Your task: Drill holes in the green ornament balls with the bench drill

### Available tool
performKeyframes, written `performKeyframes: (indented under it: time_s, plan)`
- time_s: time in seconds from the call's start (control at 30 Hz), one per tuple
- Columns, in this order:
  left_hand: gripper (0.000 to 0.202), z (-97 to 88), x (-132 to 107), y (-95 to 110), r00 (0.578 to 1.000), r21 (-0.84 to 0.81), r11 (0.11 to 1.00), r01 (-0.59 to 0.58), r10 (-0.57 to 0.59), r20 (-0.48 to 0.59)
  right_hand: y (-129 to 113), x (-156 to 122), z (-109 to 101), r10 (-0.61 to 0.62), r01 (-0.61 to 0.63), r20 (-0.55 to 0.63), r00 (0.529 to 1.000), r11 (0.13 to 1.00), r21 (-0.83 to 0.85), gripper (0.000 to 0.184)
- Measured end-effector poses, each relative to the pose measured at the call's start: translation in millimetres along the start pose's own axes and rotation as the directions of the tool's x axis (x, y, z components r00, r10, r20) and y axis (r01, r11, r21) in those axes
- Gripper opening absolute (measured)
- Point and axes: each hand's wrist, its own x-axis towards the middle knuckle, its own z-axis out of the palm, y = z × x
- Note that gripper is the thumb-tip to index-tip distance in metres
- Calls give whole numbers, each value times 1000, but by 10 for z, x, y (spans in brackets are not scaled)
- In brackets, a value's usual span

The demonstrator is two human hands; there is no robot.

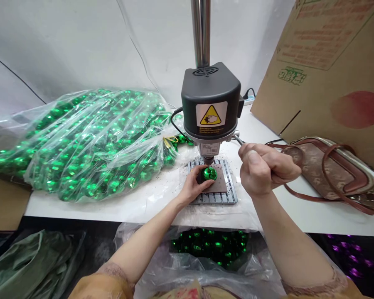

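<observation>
We see our left hand [193, 185] pinching a shiny green ball [210, 173] on the ribbed base plate [227, 195] of a small bench drill [210, 104], right under its chuck. Our right hand [262, 170] is closed on the drill's lever [238, 140]. A clear bag of green balls [81, 145] lies on the white worktop [314, 216] to the left, and a brown handbag [324, 170] to the right.

My white worktop [299, 211] faces a white sheeted wall [81, 41]; a cardboard panel [330, 62] leans at right.
</observation>
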Motion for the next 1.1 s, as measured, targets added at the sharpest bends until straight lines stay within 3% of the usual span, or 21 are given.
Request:
performKeyframes:
  time_s: [0.3,0.4,0.53,0.6,0.67,0.73,0.77,0.83,0.9,0.97,1.07,1.1]
  plan:
    - [50,-7,-8,8,1000,2,1000,-2,1,14,3,-122,-44,-26,26,15,1000,999,-37,45]
    - [51,6,6,38,1000,-5,1000,12,-12,-2,-70,76,61,112,-117,-70,991,991,-71,47]
    - [47,38,-50,167,994,19,999,49,-47,-100,-120,458,205,354,-366,-122,927,924,-107,46]
    - [43,46,-191,265,981,86,995,56,-39,-191,-116,575,233,408,-419,-117,906,902,-103,44]
    - [43,46,-426,358,981,177,984,22,13,-193,-110,619,236,423,-433,-108,900,897,-88,43]
    - [45,37,-718,423,991,272,954,-127,136,-12,-110,616,230,418,-426,-96,903,901,-80,43]
    - [46,27,-860,439,968,316,916,-248,218,127,-113,608,227,415,-422,-92,905,903,-80,43]
    - [51,-13,-1078,436,861,363,801,-476,340,378,-121,593,225,411,-419,-99,906,904,-83,43]
    - [56,-97,-1135,404,770,368,705,-607,408,490,-126,586,228,410,-420,-113,905,904,-83,42]
    - [51,-233,-975,363,764,381,679,-628,444,468,-125,584,232,408,-418,-118,905,905,-81,41]
    - [19,-497,-349,296,868,570,654,-497,385,315,-117,579,237,401,-412,-126,907,908,-77,40]
    - [15,-583,-79,266,904,675,605,-422,340,260,-115,576,238,399,-411,-130,908,909,-77,40]
